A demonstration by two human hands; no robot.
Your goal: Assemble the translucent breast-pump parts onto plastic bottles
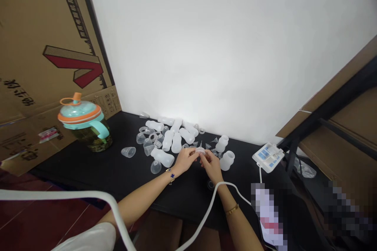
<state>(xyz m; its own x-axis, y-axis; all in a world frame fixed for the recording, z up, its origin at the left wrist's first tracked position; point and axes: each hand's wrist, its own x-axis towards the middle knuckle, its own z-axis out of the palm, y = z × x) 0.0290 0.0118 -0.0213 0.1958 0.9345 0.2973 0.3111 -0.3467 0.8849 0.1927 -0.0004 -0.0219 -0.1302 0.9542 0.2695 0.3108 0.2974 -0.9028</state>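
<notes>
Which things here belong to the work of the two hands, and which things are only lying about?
In the work: left hand, right hand, small clear plastic piece, translucent plastic bottles, clear plastic funnel pieces.

Lying about: lidded teal-and-orange jug, white control unit, cardboard sheet.

My L hand [185, 160] & R hand [212, 166] pinch a clear plastic ring [200, 150] btwn them, over the blk desk [73, 168]. Just left of my hands: frosted plastic bottles [162, 157] & clear cups [128, 151], loose pile. White corded unit [268, 157] sits to the R.
</notes>
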